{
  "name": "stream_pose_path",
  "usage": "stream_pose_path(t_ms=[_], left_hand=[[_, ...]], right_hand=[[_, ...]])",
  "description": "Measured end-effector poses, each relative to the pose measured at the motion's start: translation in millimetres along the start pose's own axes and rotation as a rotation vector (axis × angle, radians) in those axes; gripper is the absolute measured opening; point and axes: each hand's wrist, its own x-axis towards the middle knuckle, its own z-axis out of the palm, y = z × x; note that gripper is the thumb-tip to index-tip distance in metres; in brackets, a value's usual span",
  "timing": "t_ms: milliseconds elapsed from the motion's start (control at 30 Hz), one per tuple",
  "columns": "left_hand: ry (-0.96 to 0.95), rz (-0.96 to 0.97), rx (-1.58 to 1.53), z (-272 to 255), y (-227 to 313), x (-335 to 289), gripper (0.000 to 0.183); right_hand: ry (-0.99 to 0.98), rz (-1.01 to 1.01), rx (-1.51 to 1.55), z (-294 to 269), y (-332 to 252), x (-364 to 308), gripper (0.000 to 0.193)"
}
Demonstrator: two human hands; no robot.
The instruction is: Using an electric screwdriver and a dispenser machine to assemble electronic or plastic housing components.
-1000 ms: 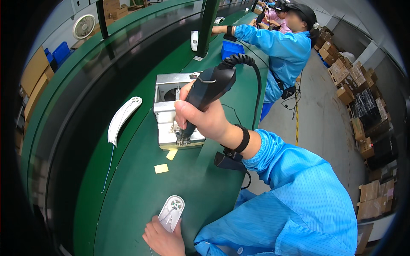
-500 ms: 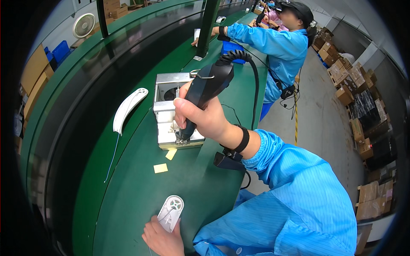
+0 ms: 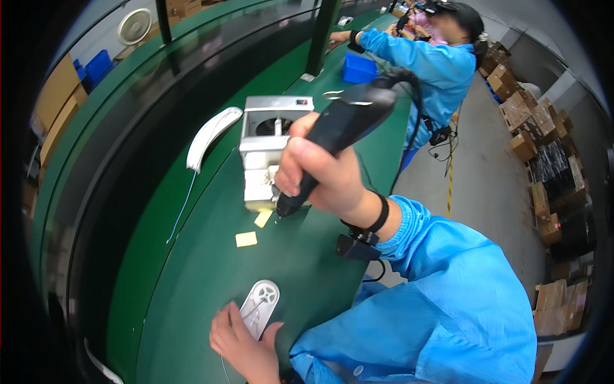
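Observation:
My right hand [image 3: 320,166] is closed around a black electric screwdriver [image 3: 342,121]. The tool is tilted, its tip above the green tabletop just in front of a silver screw-feeder machine [image 3: 259,157]. Lower down, a white plastic housing [image 3: 260,304] with a round spoked wheel and a cord lies on the table. My left hand [image 3: 246,345] is at its near end, fingers along the left edge and thumb spread away on the right; its grip looks loose. On the left lies a curved white part [image 3: 208,141] with a blue cord.
Two yellow paper slips [image 3: 246,239] lie in front of the feeder. A dark conveyor [image 3: 115,192] curves along the left. Farther off are a blue bin [image 3: 359,68] and a co-worker in a blue smock [image 3: 416,70]. Part of another white piece [image 3: 102,365] shows at lower left.
The screwdriver tip has come off the feeder's front toward me. My left thumb and fingers have spread away from the white housing, which stays in place. The view has shifted slightly.

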Motion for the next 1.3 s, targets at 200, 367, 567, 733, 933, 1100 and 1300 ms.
stream_pose_path(t_ms=[200, 367, 567, 733, 933, 1100, 1300], left_hand=[[0.105, -0.076, -0.427, 29, -2, -19, 0.045], [0.137, -0.123, -0.451, 32, -10, -27, 0.032], [0.182, -0.093, -0.475, 37, -17, -32, 0.02], [0.169, -0.114, -0.539, 39, -17, -30, 0.016], [0.16, -0.131, -0.517, 41, -17, -31, 0.016], [0.14, -0.102, -0.503, 43, -19, -32, 0.015], [0.068, -0.122, -0.501, 39, -20, -32, 0.014]], right_hand=[[-0.071, 0.282, 0.385, 41, 18, -48, 0.014], [-0.111, 0.376, 0.429, 65, 45, -70, 0.016], [-0.125, 0.4, 0.384, 74, 49, -76, 0.016], [-0.15, 0.371, 0.369, 72, 49, -77, 0.014], [-0.199, 0.357, 0.351, 70, 52, -81, 0.016], [-0.228, 0.288, 0.372, 70, 54, -89, 0.014], [-0.291, 0.245, 0.363, 73, 47, -93, 0.015]])
